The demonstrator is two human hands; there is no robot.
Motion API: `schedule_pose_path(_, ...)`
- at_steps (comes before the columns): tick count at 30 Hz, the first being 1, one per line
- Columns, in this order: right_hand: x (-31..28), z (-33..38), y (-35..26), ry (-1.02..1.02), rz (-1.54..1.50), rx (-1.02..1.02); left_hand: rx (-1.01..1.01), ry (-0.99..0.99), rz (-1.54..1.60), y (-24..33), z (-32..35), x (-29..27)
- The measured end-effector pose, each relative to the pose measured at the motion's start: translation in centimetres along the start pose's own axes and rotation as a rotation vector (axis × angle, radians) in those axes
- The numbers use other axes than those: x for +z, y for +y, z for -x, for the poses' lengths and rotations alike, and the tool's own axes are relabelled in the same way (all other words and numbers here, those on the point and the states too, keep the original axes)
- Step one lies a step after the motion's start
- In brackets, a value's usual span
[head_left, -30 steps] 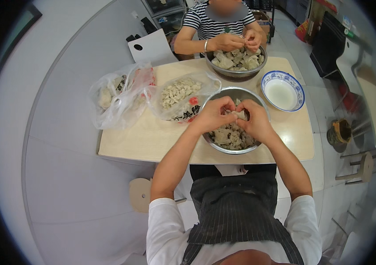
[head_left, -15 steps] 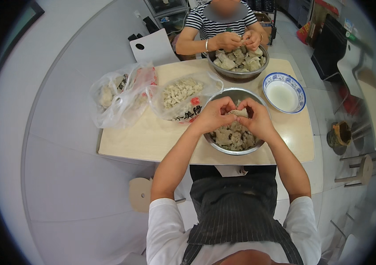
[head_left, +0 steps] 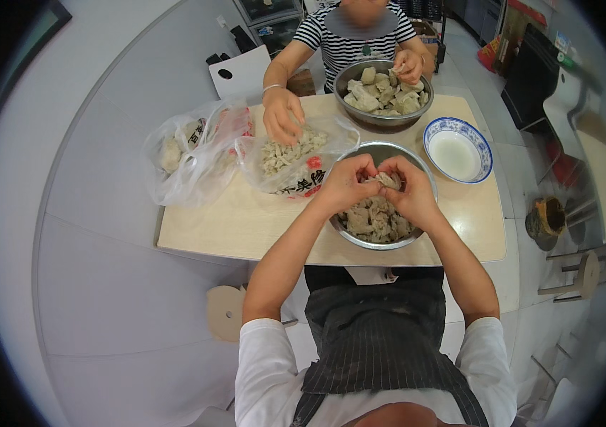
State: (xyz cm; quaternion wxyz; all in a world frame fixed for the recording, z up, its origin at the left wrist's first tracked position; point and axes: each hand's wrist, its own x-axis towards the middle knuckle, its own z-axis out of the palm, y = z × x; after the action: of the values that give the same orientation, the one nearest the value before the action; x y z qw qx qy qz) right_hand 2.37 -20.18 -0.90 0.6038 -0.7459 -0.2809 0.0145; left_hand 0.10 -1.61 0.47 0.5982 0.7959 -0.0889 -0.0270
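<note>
My left hand and my right hand meet over a steel bowl on the light wooden table. Together they pinch one pale dumpling between the fingertips. Several folded dumplings lie in the bowl under my hands. My forearms come up from the lower edge over a dark striped apron.
Across the table a person in a striped shirt reaches one hand into a plastic bag of wrappers; the other hand is at a second steel bowl of dumplings. A blue-rimmed bowl of white liquid stands right. More plastic bags lie left.
The other person's hand has moved from their bowl down into the bag of wrappers. My hands stay together over my bowl, working the dumpling.
</note>
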Motion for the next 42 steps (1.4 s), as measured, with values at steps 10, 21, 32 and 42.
schedule_pose_path(10, 0.0, 0.9, 0.3, 0.057, -0.213, 0.137, 0.054, 0.282, -0.293, 0.7, 0.5, -1.5)
schedule_pose_path(21, 0.3, 0.6, -0.2, 0.102, -0.279, 0.085, 0.051, 0.081, -0.324, 1.7, 1.0, -0.2)
schedule_pose_path(32, 0.0, 0.0, 0.8, -0.045, -0.272, 0.160, 0.088, -0.095, -0.157, 1.2, 0.8, -0.8)
schedule_pose_path(42, -1.7, -0.4, -0.4, -0.101, -0.240, 0.232, 0.389, 0.145, -0.533, -1.2, 0.9, -1.7)
